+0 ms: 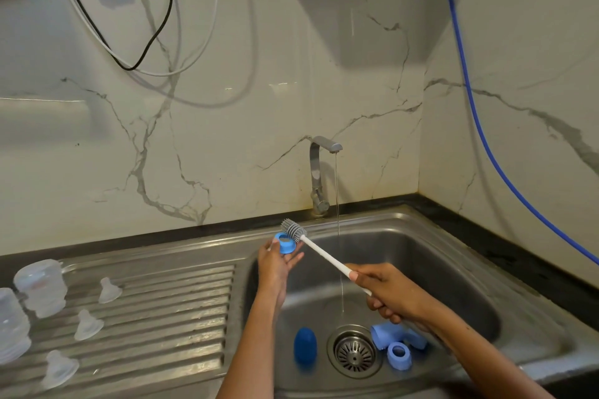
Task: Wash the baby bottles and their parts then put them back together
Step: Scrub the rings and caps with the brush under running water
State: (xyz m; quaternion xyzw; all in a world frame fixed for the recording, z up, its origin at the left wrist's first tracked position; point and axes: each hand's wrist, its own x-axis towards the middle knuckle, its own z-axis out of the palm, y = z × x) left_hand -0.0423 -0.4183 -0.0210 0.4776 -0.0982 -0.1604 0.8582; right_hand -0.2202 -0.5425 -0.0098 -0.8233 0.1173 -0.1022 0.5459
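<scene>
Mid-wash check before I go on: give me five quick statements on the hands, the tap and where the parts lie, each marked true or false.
1. The left hand holds a blue collar ring. True.
2. The right hand holds a sponge. False: it grips the white handle of the bottle brush, whose grey head meets the ring.
3. The tap is off. False: a thin stream runs into the sink.
4. Three clear teats lie on the drainboard. True.
5. The dark blue cap sits on the drainboard. False: it lies in the basin, left of the drain strainer.
</scene>
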